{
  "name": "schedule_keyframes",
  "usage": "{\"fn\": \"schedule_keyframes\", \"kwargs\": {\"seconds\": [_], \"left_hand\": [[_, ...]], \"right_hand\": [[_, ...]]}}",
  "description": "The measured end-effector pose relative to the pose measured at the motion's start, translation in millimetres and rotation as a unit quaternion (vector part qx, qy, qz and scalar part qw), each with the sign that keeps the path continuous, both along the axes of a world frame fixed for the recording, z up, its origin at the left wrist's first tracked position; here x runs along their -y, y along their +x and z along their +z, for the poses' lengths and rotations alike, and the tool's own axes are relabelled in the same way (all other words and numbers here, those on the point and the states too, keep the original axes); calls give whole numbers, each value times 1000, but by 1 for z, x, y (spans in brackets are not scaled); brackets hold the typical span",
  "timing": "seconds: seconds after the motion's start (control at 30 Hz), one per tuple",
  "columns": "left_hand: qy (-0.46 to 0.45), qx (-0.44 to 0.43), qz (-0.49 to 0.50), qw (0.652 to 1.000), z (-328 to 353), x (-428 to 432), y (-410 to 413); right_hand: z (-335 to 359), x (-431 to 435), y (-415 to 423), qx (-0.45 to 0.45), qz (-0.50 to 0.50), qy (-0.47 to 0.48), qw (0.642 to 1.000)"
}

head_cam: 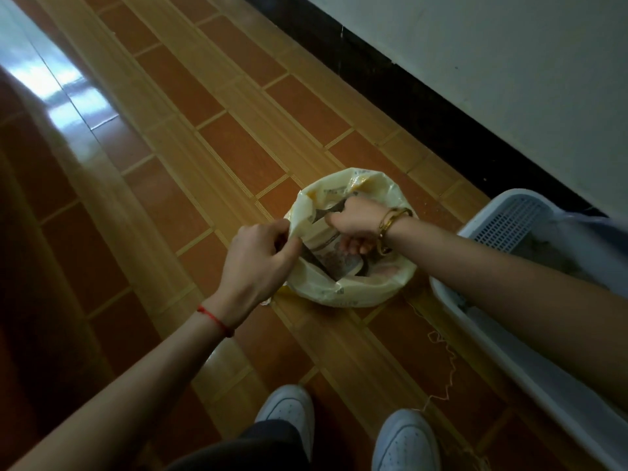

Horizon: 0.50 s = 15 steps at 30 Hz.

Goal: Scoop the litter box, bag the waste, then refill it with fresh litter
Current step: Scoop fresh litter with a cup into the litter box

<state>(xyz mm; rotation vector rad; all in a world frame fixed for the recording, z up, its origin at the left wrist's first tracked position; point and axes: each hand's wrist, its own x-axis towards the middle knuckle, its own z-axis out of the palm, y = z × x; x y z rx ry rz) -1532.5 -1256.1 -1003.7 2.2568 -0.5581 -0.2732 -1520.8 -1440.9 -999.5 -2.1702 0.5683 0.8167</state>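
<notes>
A pale yellow plastic bag (pixel 353 290) stands open on the tiled floor in front of me. My left hand (pixel 261 256) pinches the bag's left rim and holds it up. My right hand (pixel 356 220), with gold bracelets on the wrist, reaches down into the bag's mouth with curled fingers gripping something dark and flat (pixel 326 212); I cannot tell what it is. Brownish clumps (pixel 334 260) lie inside the bag. The white litter box (pixel 516 321) with a perforated panel sits at the right, partly hidden behind my right forearm.
A white wall with a black baseboard (pixel 424 107) runs diagonally behind the bag and litter box. My two white shoes (pixel 289 416) stand on the brown and tan floor tiles below the bag. A thin loose thread (pixel 445 362) lies on the floor near the box.
</notes>
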Motion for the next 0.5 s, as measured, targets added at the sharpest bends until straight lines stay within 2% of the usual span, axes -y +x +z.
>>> {"fn": "schedule_keyframes", "kwargs": {"seconds": [0.13,0.23,0.33,0.5], "left_hand": [[-11,11,-16,1000,-2,2,-12],[-18,15,-27,999,-3,4,-18],[-22,22,-37,999,-5,6,-24],[-38,35,-44,998,-5,13,-40]], "right_hand": [[0,0,-21,46,-53,3,998],[0,7,-45,101,-17,-76,992],[-3,18,-65,167,19,-176,970],[0,27,-81,284,95,-250,921]]}}
